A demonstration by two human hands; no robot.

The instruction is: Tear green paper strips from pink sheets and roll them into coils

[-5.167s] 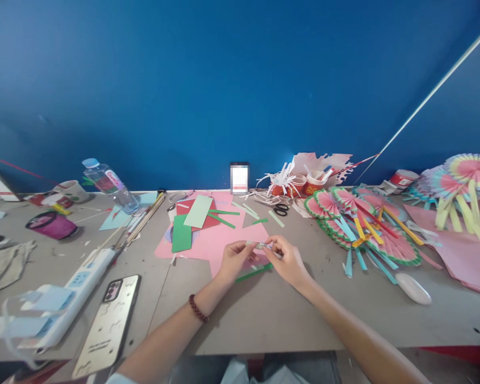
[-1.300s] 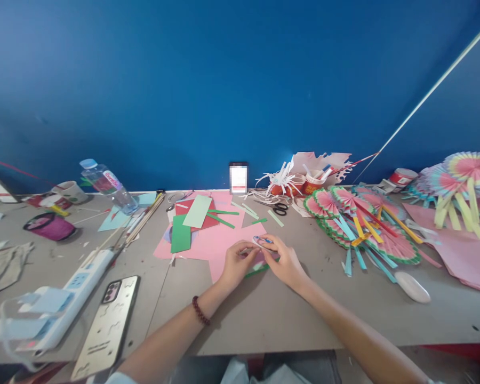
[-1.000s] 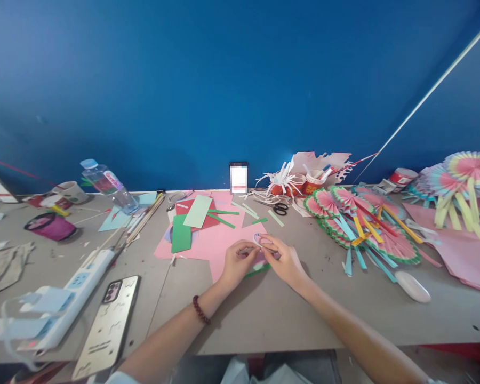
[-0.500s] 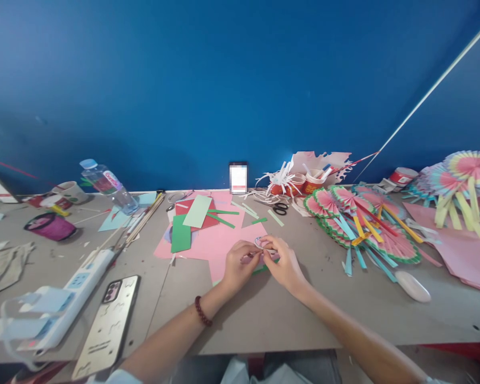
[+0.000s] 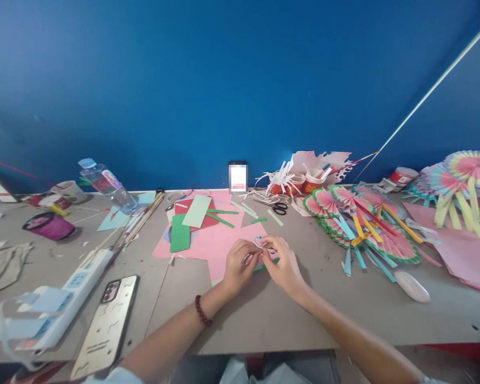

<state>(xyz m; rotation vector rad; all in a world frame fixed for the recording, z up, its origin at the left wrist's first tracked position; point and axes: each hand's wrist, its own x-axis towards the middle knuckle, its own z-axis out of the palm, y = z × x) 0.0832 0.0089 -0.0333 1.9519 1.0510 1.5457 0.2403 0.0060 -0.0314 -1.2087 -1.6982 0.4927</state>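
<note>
My left hand [image 5: 239, 265] and my right hand [image 5: 282, 262] meet over the pink paper sheet [image 5: 220, 241] in the middle of the table [image 5: 264, 314]. Both have their fingers curled and pinched together. Between the fingertips is a small white roll of tape [image 5: 260, 242] with a bit of blue on it. A green paper strip [image 5: 270, 264] pokes out under the hands. A bead bracelet [image 5: 201, 311] is on my left wrist.
Green and red paper pieces [image 5: 192, 218] lie beyond the hands. Scissors [image 5: 278, 207] and red paper cups [image 5: 304, 184] stand at the back. Folded paper fans [image 5: 364, 224] fill the right. A phone [image 5: 104, 328], power strip [image 5: 68, 298], bottle [image 5: 106, 184] and sticks [image 5: 142, 221] are left.
The hands have drawn closer together and curled tighter over the small tape roll. The green strip is more covered by them. The rest of the table is unchanged.
</note>
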